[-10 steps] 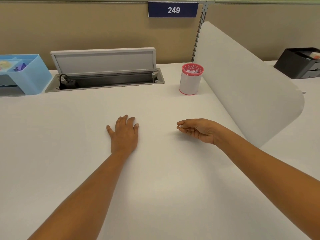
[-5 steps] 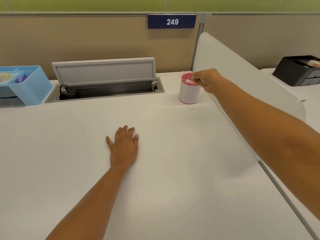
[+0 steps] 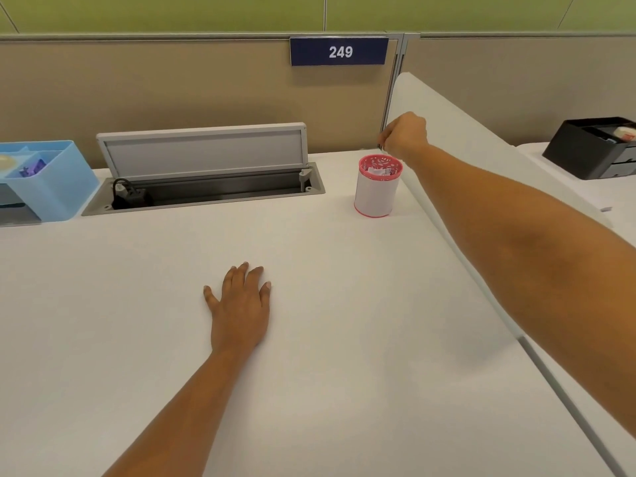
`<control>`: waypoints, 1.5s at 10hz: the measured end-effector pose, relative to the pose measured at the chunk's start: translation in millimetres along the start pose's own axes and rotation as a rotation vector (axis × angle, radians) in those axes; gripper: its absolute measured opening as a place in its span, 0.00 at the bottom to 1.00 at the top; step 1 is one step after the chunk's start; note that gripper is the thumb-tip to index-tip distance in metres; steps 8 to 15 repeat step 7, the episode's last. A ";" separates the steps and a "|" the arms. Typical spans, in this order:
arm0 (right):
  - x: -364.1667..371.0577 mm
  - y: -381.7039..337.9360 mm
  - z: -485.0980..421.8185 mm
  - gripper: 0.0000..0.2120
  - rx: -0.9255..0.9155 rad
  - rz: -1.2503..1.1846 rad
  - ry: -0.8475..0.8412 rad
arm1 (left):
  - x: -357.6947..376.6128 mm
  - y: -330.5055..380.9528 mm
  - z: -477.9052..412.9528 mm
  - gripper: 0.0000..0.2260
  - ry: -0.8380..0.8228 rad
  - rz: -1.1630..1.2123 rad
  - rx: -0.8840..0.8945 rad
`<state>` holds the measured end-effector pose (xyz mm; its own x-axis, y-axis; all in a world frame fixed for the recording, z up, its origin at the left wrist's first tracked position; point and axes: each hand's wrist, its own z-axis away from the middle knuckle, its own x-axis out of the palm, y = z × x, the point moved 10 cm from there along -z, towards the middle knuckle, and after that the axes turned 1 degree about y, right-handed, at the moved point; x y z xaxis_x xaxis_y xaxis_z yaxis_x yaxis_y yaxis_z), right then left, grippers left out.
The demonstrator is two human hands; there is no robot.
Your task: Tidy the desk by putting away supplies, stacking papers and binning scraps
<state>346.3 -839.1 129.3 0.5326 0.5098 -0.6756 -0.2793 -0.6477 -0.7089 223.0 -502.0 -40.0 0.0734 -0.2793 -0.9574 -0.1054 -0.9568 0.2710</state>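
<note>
Right hand (image 3: 403, 135) is held just above the upright scrap cup (image 3: 375, 196), far right.
Its fingers are curled, though whether anything is pinched cannot be told. Left hand (image 3: 241, 306) is laid flat, well apart, nearer.

White worktop (image 3: 309, 339) spanned foreground. Tan partition (image 3: 172, 91) stood behind, green wall (image 3: 172, 12) above. Blue plaque (image 3: 339, 51) read 249. White curved divider (image 3: 464, 136) rose at right. Cable hatch (image 3: 223, 194) sat recessed in worktop, lid raised.

On the table (image 3: 309, 390), the cup (image 3: 375, 196) with scraps (image 3: 378, 172) inside stands right of the cable tray (image 3: 220, 191); an organizer (image 3: 51, 191) sits far left.
</note>
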 end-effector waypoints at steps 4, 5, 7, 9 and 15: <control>13.7 -4.2 7.3 0.15 -0.151 0.213 -0.119 | -1.3 0.3 1.2 0.20 0.000 -0.004 -0.001; 16.8 -1.7 7.7 0.15 -0.159 0.171 -0.109 | -1.2 0.6 0.1 0.20 -0.013 -0.002 -0.002; -5.3 -3.1 46.0 0.11 -0.230 -0.096 0.100 | -1.2 2.4 -0.6 0.20 -0.023 -0.009 -0.002; -5.3 -3.1 46.0 0.11 -0.230 -0.096 0.100 | -1.2 2.4 -0.6 0.20 -0.023 -0.009 -0.002; -5.3 -3.1 46.0 0.11 -0.230 -0.096 0.100 | -1.2 2.4 -0.6 0.20 -0.023 -0.009 -0.002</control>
